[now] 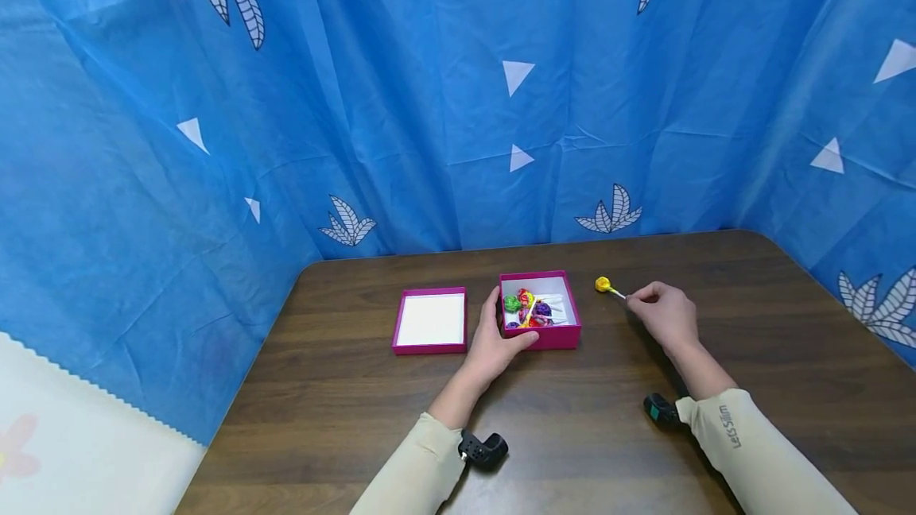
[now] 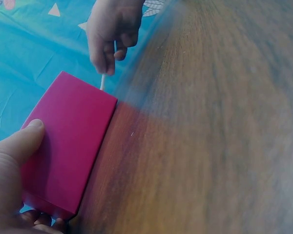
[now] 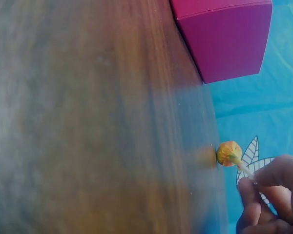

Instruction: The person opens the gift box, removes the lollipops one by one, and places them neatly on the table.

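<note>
Counter, dark brown wood grain point(image 1: 308, 388). Carries all items below.

Magenta open-topped box, apparently rigid card, pale inside point(image 1: 558, 338). Stands on the counter in front of me, right of the lid. My left hand point(image 1: 494, 348) grips its near left corner, thumb on the front wall. Handling, as I judge it: light, walls stiff but liable to dent if squeezed hard; smooth faces may slide. Best held as now, at a corner, low pressure. Contents: an assortment of wrapped lollipops, bunched toward the near left: one green-wrapped lollipop point(image 1: 511, 303), one red-and-yellow-wrapped lollipop point(image 1: 525, 297), one purple-wrapped lollipop point(image 1: 543, 309), others partly hidden by the front wall. Pale sticks point various ways; full count cannot be told.

Shallow magenta lid, white inside point(image 1: 429, 350). Lies hollow side up, left of the box, apart from it. Nothing seen in it.

Yellow-wrapped ball lollipop on a thin white stick point(image 1: 603, 284). Right of the box, apart from it; whether the ball touches the counter I cannot tell. My right hand point(image 1: 667, 314) pinches the stick's free end between thumb and finger. Handling, as I judge it: very light, hard ball, slick crinkled wrapper, head-heavy; the slim stick could roll or pivot in a loose pinch.
</note>
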A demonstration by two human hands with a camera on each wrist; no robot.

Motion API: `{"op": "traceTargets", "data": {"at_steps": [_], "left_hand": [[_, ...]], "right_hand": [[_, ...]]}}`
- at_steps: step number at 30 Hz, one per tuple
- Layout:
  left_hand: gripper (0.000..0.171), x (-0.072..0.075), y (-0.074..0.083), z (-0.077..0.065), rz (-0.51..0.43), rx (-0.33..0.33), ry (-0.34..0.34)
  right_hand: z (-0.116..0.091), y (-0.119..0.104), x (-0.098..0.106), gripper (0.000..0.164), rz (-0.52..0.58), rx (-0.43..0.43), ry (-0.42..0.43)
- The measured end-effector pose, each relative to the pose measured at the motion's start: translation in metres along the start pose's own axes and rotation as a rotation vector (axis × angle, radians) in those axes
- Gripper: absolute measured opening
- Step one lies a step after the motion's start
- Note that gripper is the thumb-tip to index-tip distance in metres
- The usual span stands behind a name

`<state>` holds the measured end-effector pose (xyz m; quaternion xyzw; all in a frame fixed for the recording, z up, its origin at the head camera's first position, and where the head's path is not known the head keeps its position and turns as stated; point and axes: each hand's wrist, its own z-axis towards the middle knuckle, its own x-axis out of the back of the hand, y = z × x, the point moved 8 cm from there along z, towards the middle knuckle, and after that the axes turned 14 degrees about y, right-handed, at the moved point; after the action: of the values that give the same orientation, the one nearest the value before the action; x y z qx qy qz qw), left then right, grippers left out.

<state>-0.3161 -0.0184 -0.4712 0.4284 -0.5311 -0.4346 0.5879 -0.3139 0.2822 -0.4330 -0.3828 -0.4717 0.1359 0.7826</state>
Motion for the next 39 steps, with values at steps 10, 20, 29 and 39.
{"op": "traceTargets", "data": {"at_steps": [10,20,29,39], "left_hand": [[0.1,-0.001,0.0,0.0,0.008,-0.014,-0.002],[0.1,0.0,0.004,0.0,-0.002,-0.04,-0.005],[0.101,0.0,0.0,0.0,0.011,-0.025,-0.005],[0.101,0.0,0.001,0.001,0.005,-0.031,-0.009]], "right_hand": [[-0.006,-0.004,-0.015,0.024,-0.108,0.055,-0.14],[-0.006,-0.01,-0.031,0.03,-0.113,0.099,-0.244],[-0.007,-0.011,-0.038,0.031,-0.104,0.121,-0.262],[-0.007,-0.012,-0.038,0.034,-0.094,0.124,-0.27]]}}
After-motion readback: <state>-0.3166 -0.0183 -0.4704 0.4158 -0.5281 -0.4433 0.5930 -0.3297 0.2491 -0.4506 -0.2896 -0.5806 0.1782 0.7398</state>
